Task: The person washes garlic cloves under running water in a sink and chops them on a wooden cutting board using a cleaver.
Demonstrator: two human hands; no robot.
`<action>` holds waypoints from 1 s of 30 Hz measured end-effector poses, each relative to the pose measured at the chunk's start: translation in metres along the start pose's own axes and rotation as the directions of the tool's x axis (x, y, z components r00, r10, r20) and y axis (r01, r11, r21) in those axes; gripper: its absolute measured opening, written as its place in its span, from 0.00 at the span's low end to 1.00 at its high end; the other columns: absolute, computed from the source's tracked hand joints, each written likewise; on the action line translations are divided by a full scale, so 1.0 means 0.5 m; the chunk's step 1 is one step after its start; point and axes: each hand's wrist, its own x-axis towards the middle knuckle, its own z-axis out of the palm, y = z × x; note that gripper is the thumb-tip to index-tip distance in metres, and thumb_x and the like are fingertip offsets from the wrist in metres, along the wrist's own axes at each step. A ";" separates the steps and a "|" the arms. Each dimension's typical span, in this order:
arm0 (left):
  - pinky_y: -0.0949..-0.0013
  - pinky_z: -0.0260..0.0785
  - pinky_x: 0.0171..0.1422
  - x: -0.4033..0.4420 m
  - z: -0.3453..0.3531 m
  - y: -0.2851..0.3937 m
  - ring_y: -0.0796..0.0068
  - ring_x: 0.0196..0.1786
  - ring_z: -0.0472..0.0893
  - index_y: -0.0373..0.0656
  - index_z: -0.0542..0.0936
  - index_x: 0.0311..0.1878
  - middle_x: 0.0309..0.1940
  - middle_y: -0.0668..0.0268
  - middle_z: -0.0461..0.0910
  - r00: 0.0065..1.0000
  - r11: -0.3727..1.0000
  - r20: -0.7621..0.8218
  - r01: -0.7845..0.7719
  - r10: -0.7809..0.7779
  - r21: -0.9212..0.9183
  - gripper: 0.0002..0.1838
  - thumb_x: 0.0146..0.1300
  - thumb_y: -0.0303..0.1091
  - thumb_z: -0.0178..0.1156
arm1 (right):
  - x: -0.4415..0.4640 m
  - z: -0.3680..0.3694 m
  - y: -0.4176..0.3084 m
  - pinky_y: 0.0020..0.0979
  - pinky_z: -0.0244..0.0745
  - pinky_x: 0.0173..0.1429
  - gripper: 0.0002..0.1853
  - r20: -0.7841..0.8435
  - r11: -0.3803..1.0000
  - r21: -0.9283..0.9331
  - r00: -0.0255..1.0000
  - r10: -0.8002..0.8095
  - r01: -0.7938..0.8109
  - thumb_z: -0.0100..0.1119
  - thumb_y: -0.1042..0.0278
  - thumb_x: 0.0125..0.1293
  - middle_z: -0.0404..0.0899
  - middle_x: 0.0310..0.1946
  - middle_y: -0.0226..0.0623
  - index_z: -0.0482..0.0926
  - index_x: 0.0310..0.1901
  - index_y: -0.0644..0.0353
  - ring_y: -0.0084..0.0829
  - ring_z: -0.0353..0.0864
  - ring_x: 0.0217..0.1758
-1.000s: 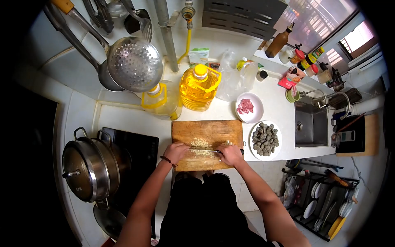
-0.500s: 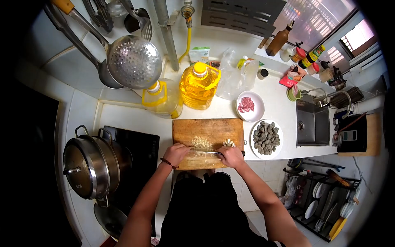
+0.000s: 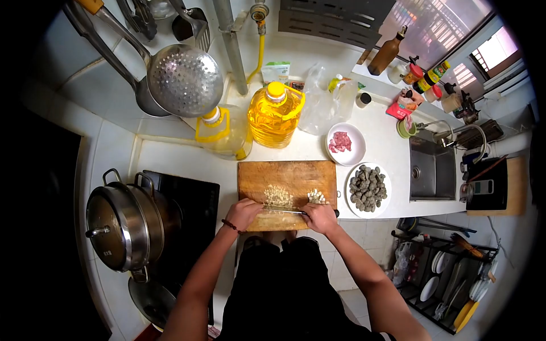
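Observation:
A kitchen knife lies crosswise near the front edge of a wooden cutting board. My right hand is closed around its black handle. At the other end, my left hand has its fingers closed on the tip of the blade. Just beyond the blade is a spread of finely chopped pale bits, like minced garlic. Larger pale pieces sit in a small heap by my right hand. The undersides of both hands are hidden.
Right of the board stand a plate of grey shellfish and a bowl of sliced meat. Behind is an oil jug. A steamer pot sits left, below a hanging skimmer. The sink lies far right.
The view has shifted slightly. The knife blade has tilted a little and shines less; both hands keep their hold in nearly the same place.

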 end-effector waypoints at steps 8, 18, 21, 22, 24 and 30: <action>0.59 0.81 0.45 -0.007 0.012 -0.008 0.56 0.40 0.86 0.35 0.89 0.42 0.35 0.56 0.87 1.000 1.000 -0.010 0.000 0.000 -0.025 0.07 0.59 0.22 0.72 | -0.004 -0.002 -0.008 0.44 0.82 0.43 0.10 0.011 1.000 -0.022 1.000 0.003 -0.003 0.64 0.63 0.64 0.86 0.38 0.35 0.86 0.45 0.53 0.42 0.88 0.43; 0.60 0.82 0.47 -0.028 0.026 -0.015 0.58 0.42 0.87 0.36 0.90 0.41 0.36 0.56 0.88 1.000 1.000 -0.003 0.016 -0.016 0.015 0.06 0.60 0.23 0.72 | -0.002 0.012 -0.004 0.44 0.81 0.46 0.11 0.030 1.000 -0.027 0.999 -0.013 0.013 0.65 0.64 0.62 0.86 0.39 0.35 0.86 0.46 0.53 0.42 0.88 0.45; 0.59 0.82 0.47 -0.024 0.014 -0.004 0.58 0.42 0.87 0.36 0.90 0.41 0.36 0.56 0.88 1.000 1.000 -0.002 0.009 -0.009 0.018 0.07 0.59 0.23 0.72 | -0.006 0.001 -0.009 0.44 0.81 0.44 0.11 0.028 1.000 -0.018 1.000 -0.002 0.002 0.65 0.64 0.62 0.86 0.39 0.34 0.86 0.45 0.53 0.41 0.88 0.45; 0.59 0.82 0.47 -0.027 0.009 0.001 0.58 0.42 0.87 0.36 0.90 0.41 0.36 0.56 0.88 1.000 1.000 -0.003 0.012 -0.012 0.018 0.07 0.59 0.23 0.72 | -0.008 -0.002 -0.011 0.44 0.81 0.44 0.11 0.030 1.000 -0.018 1.000 -0.004 0.004 0.65 0.64 0.62 0.86 0.39 0.34 0.86 0.45 0.53 0.41 0.88 0.45; 0.59 0.82 0.47 -0.033 0.005 0.009 0.58 0.41 0.87 0.35 0.90 0.41 0.36 0.56 0.88 1.000 0.999 0.022 0.012 -0.013 0.032 0.07 0.60 0.24 0.72 | -0.018 -0.005 -0.014 0.44 0.82 0.42 0.11 0.056 1.000 -0.027 0.998 0.002 0.000 0.65 0.64 0.62 0.86 0.39 0.34 0.86 0.46 0.51 0.41 0.88 0.44; 0.60 0.82 0.47 -0.057 0.048 -0.010 0.57 0.41 0.87 0.35 0.89 0.42 0.37 0.56 0.88 0.999 0.999 -0.032 0.039 -0.040 -0.023 0.08 0.60 0.23 0.72 | -0.024 0.021 -0.006 0.44 0.82 0.41 0.11 0.055 0.999 -0.039 0.998 -0.011 0.013 0.65 0.64 0.63 0.86 0.38 0.33 0.86 0.46 0.51 0.40 0.88 0.44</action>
